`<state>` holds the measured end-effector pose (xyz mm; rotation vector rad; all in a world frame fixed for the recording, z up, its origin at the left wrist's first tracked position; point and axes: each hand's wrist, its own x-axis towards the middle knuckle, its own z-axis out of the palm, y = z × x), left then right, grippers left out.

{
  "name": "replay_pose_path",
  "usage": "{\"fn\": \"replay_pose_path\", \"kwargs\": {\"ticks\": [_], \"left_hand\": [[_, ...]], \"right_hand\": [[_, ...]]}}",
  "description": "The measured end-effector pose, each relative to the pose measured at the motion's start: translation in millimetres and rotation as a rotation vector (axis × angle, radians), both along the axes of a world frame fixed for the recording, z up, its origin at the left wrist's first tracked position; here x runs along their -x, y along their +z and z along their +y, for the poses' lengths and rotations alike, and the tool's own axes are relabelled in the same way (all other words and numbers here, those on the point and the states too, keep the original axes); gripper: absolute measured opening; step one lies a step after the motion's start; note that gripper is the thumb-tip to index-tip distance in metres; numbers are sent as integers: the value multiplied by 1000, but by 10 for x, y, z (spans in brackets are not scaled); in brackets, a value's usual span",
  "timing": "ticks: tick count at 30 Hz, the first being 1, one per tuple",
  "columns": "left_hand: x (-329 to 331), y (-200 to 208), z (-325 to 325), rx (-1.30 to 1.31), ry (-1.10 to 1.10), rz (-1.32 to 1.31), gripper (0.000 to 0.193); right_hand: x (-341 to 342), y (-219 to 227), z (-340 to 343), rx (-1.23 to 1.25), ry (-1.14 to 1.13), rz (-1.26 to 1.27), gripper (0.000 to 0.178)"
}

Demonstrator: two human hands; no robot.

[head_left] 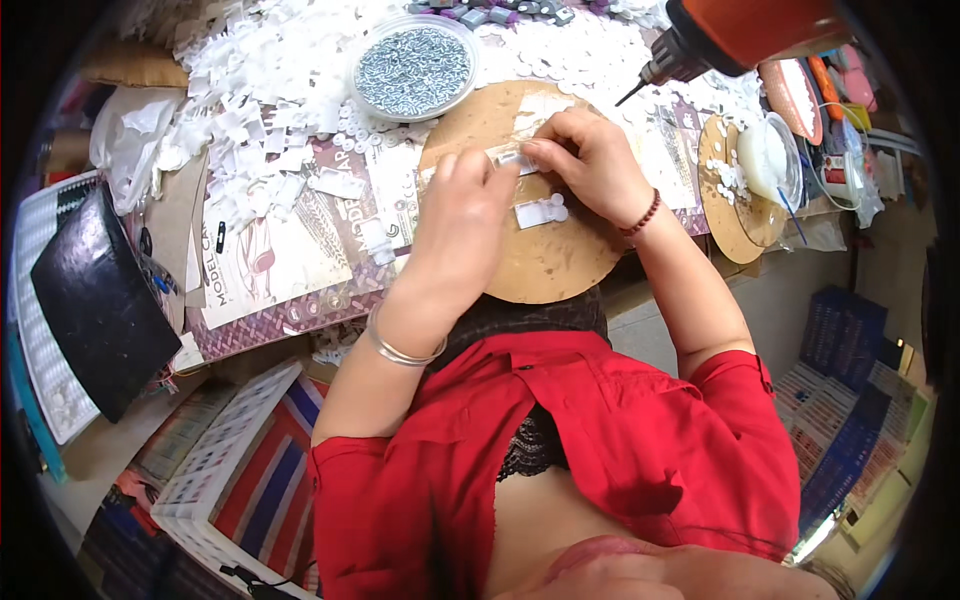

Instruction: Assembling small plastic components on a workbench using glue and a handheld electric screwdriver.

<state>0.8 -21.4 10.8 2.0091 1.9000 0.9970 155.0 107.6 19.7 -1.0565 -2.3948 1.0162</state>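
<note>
My left hand [462, 222] and my right hand [592, 168] meet over a round brown board [480, 275]. Between their fingertips is a small white plastic part [513, 162], pinched from both sides and partly covered by the fingers. Just below it on the board lies a flat white rectangular piece [537, 213] with small white discs at its right end. Above the hands, a clear round tub [413, 68] holds many small silvery screws. An orange and black power screwdriver [690, 45] hangs at the upper right, its thin bit pointing down toward my right hand.
Heaps of white plastic pieces [260, 90] cover the table's left and back. At the right stand another round board [735, 235] and a white bowl [768, 160] with a blue stick. A black curved tray [105, 290] leans at the far left. Grey blocks [490, 15] lie at the back.
</note>
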Motion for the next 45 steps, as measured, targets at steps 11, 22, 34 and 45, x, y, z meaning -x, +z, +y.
{"fn": "replay_pose_path", "kwargs": {"ticks": [11, 22, 34, 45], "left_hand": [[-75, -32, -5, -11, -2, 106, 28], [-136, 2, -69, -23, -32, -257, 22], [-174, -84, -81, 2, -20, -156, 24], [-12, -56, 160, -28, 36, -109, 26]], "right_hand": [[-132, -88, -58, -357, 116, 66, 16], [-405, 42, -252, -411, 307, 216, 17], [-366, 11, -236, -289, 325, 21, 13], [337, -52, 1570, -765, 58, -430, 27]]}}
